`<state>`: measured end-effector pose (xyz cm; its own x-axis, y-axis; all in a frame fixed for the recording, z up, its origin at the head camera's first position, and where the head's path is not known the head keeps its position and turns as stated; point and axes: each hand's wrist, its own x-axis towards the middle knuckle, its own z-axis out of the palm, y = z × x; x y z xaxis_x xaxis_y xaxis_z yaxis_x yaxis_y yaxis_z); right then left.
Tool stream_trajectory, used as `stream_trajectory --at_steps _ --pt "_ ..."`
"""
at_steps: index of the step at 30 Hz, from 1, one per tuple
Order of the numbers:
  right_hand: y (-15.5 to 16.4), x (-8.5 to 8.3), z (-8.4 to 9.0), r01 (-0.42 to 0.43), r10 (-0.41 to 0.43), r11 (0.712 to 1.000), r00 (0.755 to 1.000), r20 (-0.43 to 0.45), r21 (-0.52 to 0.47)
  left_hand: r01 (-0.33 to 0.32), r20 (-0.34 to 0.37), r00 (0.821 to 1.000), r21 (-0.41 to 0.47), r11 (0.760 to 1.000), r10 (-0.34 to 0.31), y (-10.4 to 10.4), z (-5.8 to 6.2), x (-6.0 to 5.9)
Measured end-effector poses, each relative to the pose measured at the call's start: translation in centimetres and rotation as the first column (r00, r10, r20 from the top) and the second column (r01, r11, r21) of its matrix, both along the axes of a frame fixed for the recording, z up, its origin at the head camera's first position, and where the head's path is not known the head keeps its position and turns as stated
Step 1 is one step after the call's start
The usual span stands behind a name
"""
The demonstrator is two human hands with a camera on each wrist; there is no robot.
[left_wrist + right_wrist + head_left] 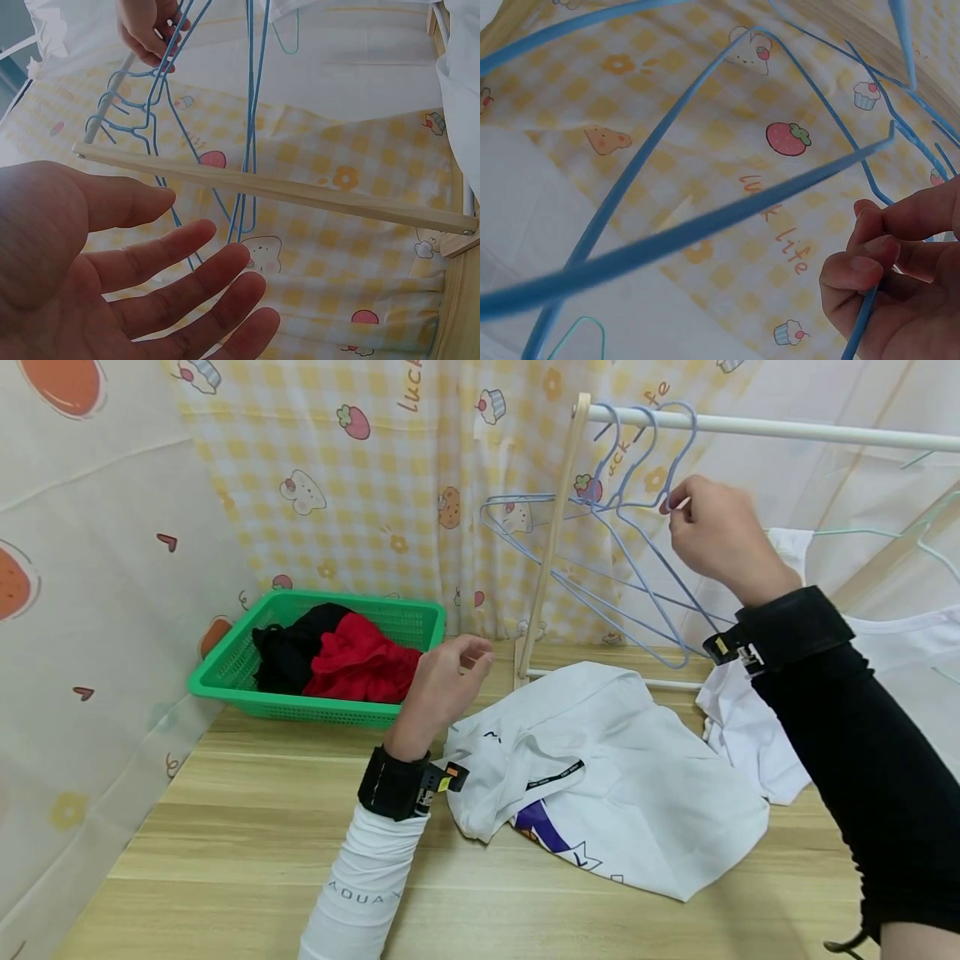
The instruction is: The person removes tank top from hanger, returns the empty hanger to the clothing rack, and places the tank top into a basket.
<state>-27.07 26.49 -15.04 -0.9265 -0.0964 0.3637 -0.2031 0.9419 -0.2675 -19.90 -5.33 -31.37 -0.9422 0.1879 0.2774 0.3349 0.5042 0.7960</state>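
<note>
My right hand (pixel 723 539) is raised at the rack's rail and pinches a blue hanger (pixel 705 219) at the base of its hook. Two more blue hangers hang beside it, their hooks over the white rail (pixel 787 432). My left hand (pixel 446 685) is empty, its fingers loosely bent and spread, between the green basket and the white T-shirt. That T-shirt (pixel 645 793) lies crumpled on the table, its collar with a black neck tape facing up and a purple print showing at the lower edge.
A green basket (pixel 315 714) at the back left holds black cloth (pixel 292 652) and red cloth (pixel 360 660). The rack's wooden upright (pixel 555 543) stands behind the T-shirt. At right, a white garment (pixel 915 643) hangs by a pale green hanger. A patterned curtain (pixel 390 485) closes the back.
</note>
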Motion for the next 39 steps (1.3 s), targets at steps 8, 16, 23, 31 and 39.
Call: stream_trajectory --at_steps 8,16,23,31,39 --pt "0.1 0.3 -0.3 -0.021 0.02 1.0 0.998 0.061 0.006 -0.003 0.0 1.0 -0.011 1.0 0.003 0.0 -0.1 0.0" --pt "0.5 2.9 1.3 -0.007 0.009 0.999 0.998 0.056 -0.042 -0.001 0.006 1.0 -0.007 1.0 0.001 0.0 0.0 0.0" --pt "-0.9 7.1 0.6 -0.101 0.069 0.981 0.979 -0.192 -0.164 0.014 0.012 1.0 -0.009 1.0 -0.014 0.0 0.0 -0.1" --pt "-3.7 11.0 -3.3 -0.301 0.159 0.919 0.874 -0.46 -0.255 0.037 0.014 0.999 -0.053 0.998 -0.036 0.4 -0.1 0.0" --pt "-5.1 13.1 -7.2 -0.464 0.175 0.804 0.782 -0.599 -0.371 0.069 0.012 0.998 -0.083 0.994 -0.069 0.7 -0.1 0.2"
